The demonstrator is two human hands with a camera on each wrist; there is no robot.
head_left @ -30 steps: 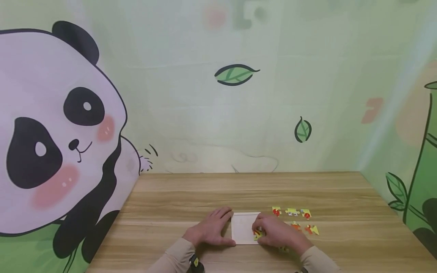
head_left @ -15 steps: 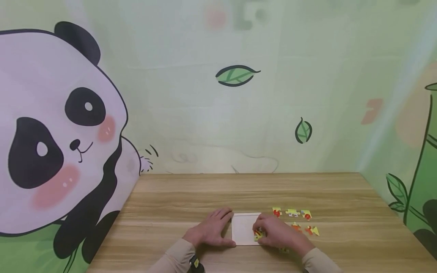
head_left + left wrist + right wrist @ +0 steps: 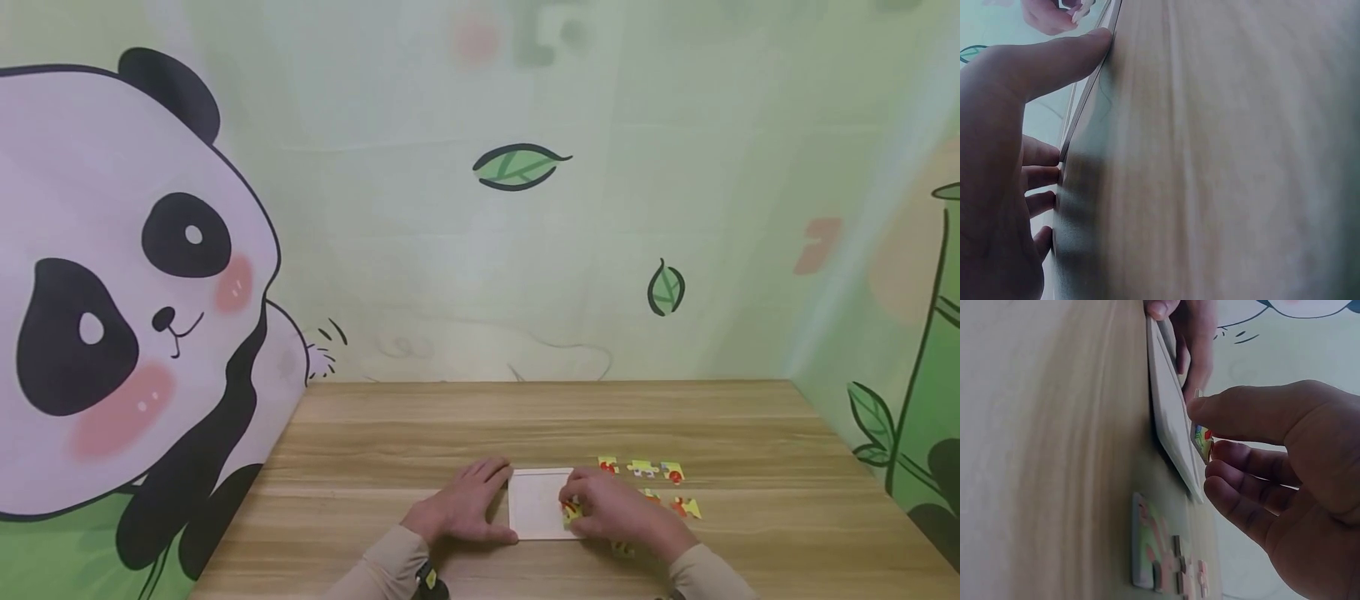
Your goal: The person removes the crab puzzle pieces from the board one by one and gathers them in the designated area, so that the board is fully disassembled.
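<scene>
A shallow white puzzle tray point(image 3: 536, 505) lies flat on the wooden table. My left hand point(image 3: 467, 505) rests at its left side, thumb at the near corner and fingertips by the far corner; in the left wrist view the thumb and fingers point(image 3: 1041, 178) touch the tray's edge. My right hand point(image 3: 618, 510) pinches a yellow and red jigsaw piece point(image 3: 572, 515) over the tray's right side. From the right wrist view, thumb and fingertips hold this piece point(image 3: 1200, 440) tilted up at the tray's rim point(image 3: 1163, 406). Its lower contact with the tray is hard to tell.
Right of the tray, several loose jigsaw pieces point(image 3: 642, 467) lie in rows on the table point(image 3: 420, 417). One piece point(image 3: 622, 549) sits partly under my right forearm. A printed panda backdrop point(image 3: 450, 275) stands behind the table's far edge.
My right hand and the pinched jigsaw piece have shifted slightly right. The left hand and the tray stay in place.
</scene>
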